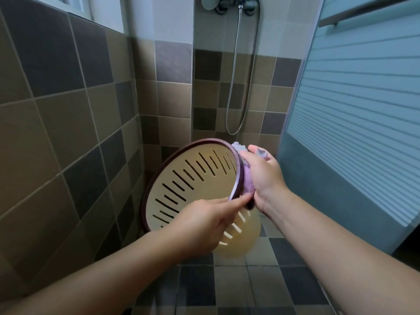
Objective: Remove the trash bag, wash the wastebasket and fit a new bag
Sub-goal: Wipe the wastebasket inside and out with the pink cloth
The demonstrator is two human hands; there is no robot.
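Note:
A beige wastebasket [181, 178] with slotted walls and a dark maroon rim is held in the air, tipped so its mouth faces me and to the left. My left hand [204, 221] grips its near rim at the lower right, index finger stretched along the rim. My right hand [261, 176] presses a purple and grey cloth [246, 176] against the outside of the rim on the right. The basket's round bottom shows below my left hand.
A tiled shower corner stands behind the basket. A metal shower hose [234, 87] hangs in a loop from the mixer [238, 6] on the back wall. A frosted striped glass door [354, 110] is close on the right. The floor [250, 289] is tiled.

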